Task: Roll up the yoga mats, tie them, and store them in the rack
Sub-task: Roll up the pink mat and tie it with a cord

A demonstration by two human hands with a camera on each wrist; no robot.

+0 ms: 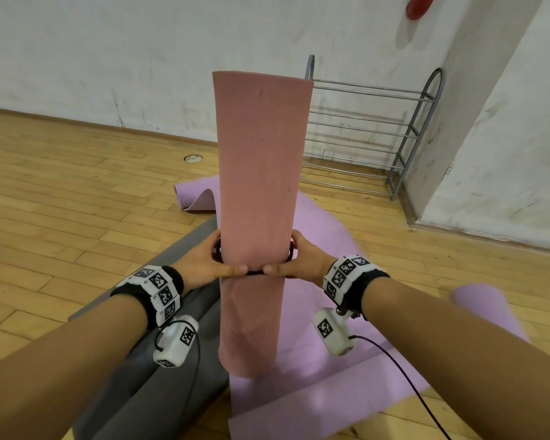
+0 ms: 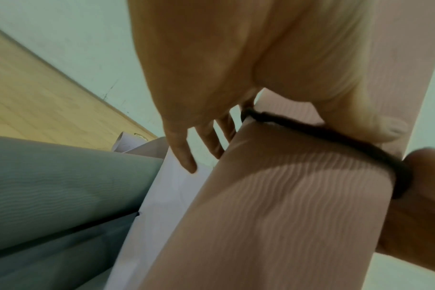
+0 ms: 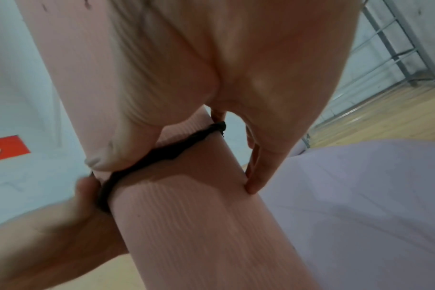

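A rolled pink yoga mat (image 1: 258, 185) stands upright in the middle of the head view, its lower end on a flat lilac mat (image 1: 324, 312). A black elastic band (image 1: 254, 272) circles the roll at mid height. My left hand (image 1: 204, 262) and right hand (image 1: 302, 258) wrap the roll from either side at the band. Both thumbs meet on the band at the front. In the left wrist view my thumb (image 2: 360, 121) presses just above the band (image 2: 323, 135). In the right wrist view my thumb (image 3: 117, 153) lies on the band (image 3: 166, 151). The fingers reach behind the roll.
A grey metal rack (image 1: 362, 131) with bar shelves stands against the white wall at the back right. A grey mat (image 1: 159, 376) lies on the wood floor to the left. The lilac mat's far end (image 1: 194, 195) curls up, and a lilac roll (image 1: 483, 306) lies to the right.
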